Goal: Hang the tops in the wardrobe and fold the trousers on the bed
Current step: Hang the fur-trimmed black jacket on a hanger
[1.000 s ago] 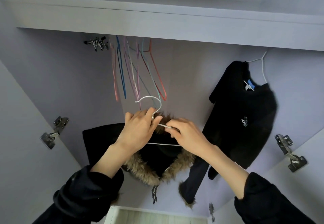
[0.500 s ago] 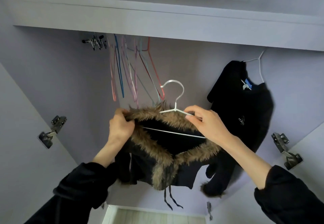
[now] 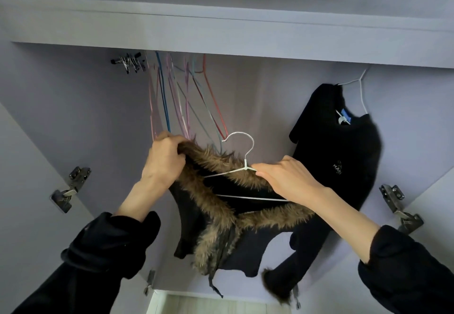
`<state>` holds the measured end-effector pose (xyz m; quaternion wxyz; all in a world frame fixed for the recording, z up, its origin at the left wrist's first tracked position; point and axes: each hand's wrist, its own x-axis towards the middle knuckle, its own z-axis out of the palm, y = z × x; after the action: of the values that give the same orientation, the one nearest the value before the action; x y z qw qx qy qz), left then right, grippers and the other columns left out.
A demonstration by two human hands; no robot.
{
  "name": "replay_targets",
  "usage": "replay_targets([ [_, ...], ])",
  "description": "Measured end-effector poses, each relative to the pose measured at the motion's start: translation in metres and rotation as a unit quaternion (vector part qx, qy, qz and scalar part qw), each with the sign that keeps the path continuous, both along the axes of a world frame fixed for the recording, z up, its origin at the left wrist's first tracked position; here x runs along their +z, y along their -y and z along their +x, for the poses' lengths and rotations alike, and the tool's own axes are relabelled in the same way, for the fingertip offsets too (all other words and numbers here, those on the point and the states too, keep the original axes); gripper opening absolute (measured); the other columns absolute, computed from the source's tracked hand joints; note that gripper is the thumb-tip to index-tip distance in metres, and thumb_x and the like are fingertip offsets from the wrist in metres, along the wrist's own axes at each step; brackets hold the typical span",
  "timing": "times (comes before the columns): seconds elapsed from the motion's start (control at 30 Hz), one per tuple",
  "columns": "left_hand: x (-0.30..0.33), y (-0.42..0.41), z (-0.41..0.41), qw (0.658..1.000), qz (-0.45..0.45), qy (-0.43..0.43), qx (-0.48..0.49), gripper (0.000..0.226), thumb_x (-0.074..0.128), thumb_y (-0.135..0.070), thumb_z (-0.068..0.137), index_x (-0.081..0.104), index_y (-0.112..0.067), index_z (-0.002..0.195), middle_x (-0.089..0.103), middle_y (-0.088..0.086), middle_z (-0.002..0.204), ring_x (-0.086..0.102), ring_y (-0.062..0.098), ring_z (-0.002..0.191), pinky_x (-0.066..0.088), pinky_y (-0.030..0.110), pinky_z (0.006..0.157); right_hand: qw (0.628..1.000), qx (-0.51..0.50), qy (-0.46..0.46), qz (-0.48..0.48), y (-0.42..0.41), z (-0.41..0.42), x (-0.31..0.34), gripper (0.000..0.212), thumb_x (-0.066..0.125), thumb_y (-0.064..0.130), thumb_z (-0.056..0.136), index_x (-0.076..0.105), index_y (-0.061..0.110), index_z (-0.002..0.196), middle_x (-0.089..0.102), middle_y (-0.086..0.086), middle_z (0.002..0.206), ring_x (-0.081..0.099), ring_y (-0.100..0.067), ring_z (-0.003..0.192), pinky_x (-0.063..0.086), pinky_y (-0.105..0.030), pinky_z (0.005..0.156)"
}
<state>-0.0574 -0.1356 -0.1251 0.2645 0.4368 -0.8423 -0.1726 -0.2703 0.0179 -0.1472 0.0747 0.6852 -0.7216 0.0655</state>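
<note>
Step in hand: dressing the fur-trimmed black top (image 3: 235,218) onto a white wire hanger (image 3: 242,166), held up inside the open wardrobe (image 3: 73,107), below the row of hanging things.

Left hand (image 3: 163,160): fingers curled round the fur collar at its left end, gripping it and pulling it over the hanger's left shoulder.

Right hand (image 3: 286,178): fingertips pinch the hanger's right arm just beside the neck, palm lying over the fur.

Where the top sits: partly on the hanger; the bottom wire crosses the open collar, and the body and a fur-cuffed sleeve hang loose below.

Hook: free in the air, just beside the bunch of empty coloured hangers (image 3: 181,102); not yet on any rail. The rail itself is hidden behind the top panel.

Already hung: a black sweater (image 3: 341,161) on its own white hanger, to the right.

Risk, slipping: the thick collar looks bulky for thin wire; if the left shoulder is not seated, the top may slide off once released.

Risk, snagging: lifting the hook so close to the empty hangers could catch one or knock it down.

Risk, tilting: the loose sleeve's weight on one side could tip the hanger.

Trousers: not in view.
</note>
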Motion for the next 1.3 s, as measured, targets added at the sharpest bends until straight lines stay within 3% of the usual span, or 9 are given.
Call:
replay_targets([
  [0.13, -0.010, -0.003, 0.001, 0.997, 0.053, 0.029, -0.046, 0.030, 0.056, -0.003, 0.086, 0.066, -0.010, 0.113, 0.058, 0.014, 0.112, 0.056, 0.031, 0.103, 0.046, 0.032, 0.090, 0.972, -0.058, 0.204, -0.102, -0.001, -0.005, 0.004, 0.028, 0.042, 0.026, 0.100, 0.063, 0.029, 0.118, 0.068, 0.006, 0.075, 0.045, -0.006, 0.050, 0.040, -0.031, 0.055],
  [0.23, -0.011, -0.006, -0.006, 0.997, 0.036, 0.008, -0.065, 0.028, 0.058, -0.005, 0.086, 0.066, -0.007, 0.113, 0.063, 0.013, 0.109, 0.058, 0.027, 0.101, 0.042, 0.025, 0.085, 0.974, -0.050, 0.202, -0.088, -0.002, 0.000, 0.003, 0.025, 0.043, 0.026, 0.099, 0.066, 0.026, 0.110, 0.058, 0.017, 0.062, 0.046, -0.003, 0.047, 0.033, -0.021, 0.049],
  [0.37, -0.009, 0.002, -0.009, 0.998, 0.026, -0.016, -0.059, 0.026, 0.059, -0.006, 0.088, 0.067, -0.008, 0.112, 0.066, 0.008, 0.109, 0.060, 0.024, 0.102, 0.041, 0.019, 0.087, 0.992, -0.018, 0.121, -0.029, -0.002, 0.003, -0.002, 0.024, 0.042, 0.020, 0.100, 0.063, 0.024, 0.110, 0.063, 0.002, 0.075, 0.055, -0.020, 0.063, 0.043, -0.036, 0.060],
  [0.5, -0.015, 0.009, 0.005, 0.990, 0.075, -0.030, -0.117, 0.036, 0.065, -0.026, 0.087, 0.063, -0.017, 0.121, 0.064, -0.003, 0.116, 0.058, 0.014, 0.107, 0.042, 0.026, 0.096, 0.947, -0.065, 0.287, -0.129, -0.002, -0.012, -0.003, 0.024, 0.042, 0.021, 0.099, 0.066, 0.020, 0.101, 0.065, -0.013, 0.077, 0.057, -0.032, 0.065, 0.046, -0.043, 0.068],
  [0.73, -0.037, 0.023, 0.018, 0.970, 0.123, -0.204, 0.054, 0.027, 0.063, -0.012, 0.089, 0.054, -0.009, 0.115, 0.062, 0.000, 0.097, 0.060, 0.024, 0.100, 0.047, 0.036, 0.092, 0.899, -0.049, 0.397, -0.176, 0.002, -0.029, 0.014, 0.024, 0.041, 0.013, 0.099, 0.063, 0.019, 0.109, 0.044, 0.013, 0.052, 0.036, -0.004, 0.047, 0.027, -0.013, 0.049],
  [0.83, -0.035, 0.031, 0.022, 0.972, 0.089, -0.212, 0.041, 0.015, 0.060, -0.014, 0.091, 0.063, -0.007, 0.104, 0.064, 0.001, 0.090, 0.060, 0.018, 0.090, 0.046, 0.031, 0.085, 0.906, -0.074, 0.388, -0.155, -0.003, -0.038, 0.010, 0.027, 0.040, 0.015, 0.100, 0.063, 0.024, 0.112, 0.043, 0.007, 0.059, 0.038, -0.007, 0.049, 0.032, -0.021, 0.050],
  [0.97, -0.034, 0.045, 0.032, 0.972, 0.072, -0.213, 0.064, 0.016, 0.056, -0.013, 0.093, 0.068, -0.004, 0.101, 0.064, 0.002, 0.093, 0.060, 0.020, 0.092, 0.046, 0.032, 0.086, 0.926, -0.106, 0.348, -0.104, -0.009, -0.046, 0.002, 0.026, 0.043, 0.018, 0.099, 0.063, 0.029, 0.110, 0.066, 0.002, 0.111, 0.064, -0.022, 0.087, 0.051, -0.029, 0.077],
  [1.1, -0.037, 0.046, 0.031, 0.966, 0.091, -0.227, 0.085, 0.016, 0.055, -0.009, 0.093, 0.068, -0.007, 0.102, 0.064, 0.002, 0.092, 0.061, 0.021, 0.093, 0.045, 0.029, 0.083, 0.950, -0.106, 0.287, -0.064, -0.007, -0.040, -0.004, 0.029, 0.044, 0.020, 0.099, 0.064, 0.022, 0.120, 0.066, 0.005, 0.114, 0.066, -0.021, 0.091, 0.054, -0.037, 0.084],
  [1.3, -0.035, 0.036, 0.027, 0.993, 0.067, -0.085, -0.039, 0.025, 0.058, -0.009, 0.091, 0.064, -0.012, 0.115, 0.059, 0.003, 0.112, 0.054, 0.015, 0.104, 0.035, 0.016, 0.090, 0.921, -0.099, 0.367, -0.089, 0.001, -0.030, 0.000, 0.027, 0.042, 0.018, 0.099, 0.068, 0.019, 0.107, 0.061, -0.002, 0.070, 0.034, -0.007, 0.042, 0.028, -0.017, 0.048],
])
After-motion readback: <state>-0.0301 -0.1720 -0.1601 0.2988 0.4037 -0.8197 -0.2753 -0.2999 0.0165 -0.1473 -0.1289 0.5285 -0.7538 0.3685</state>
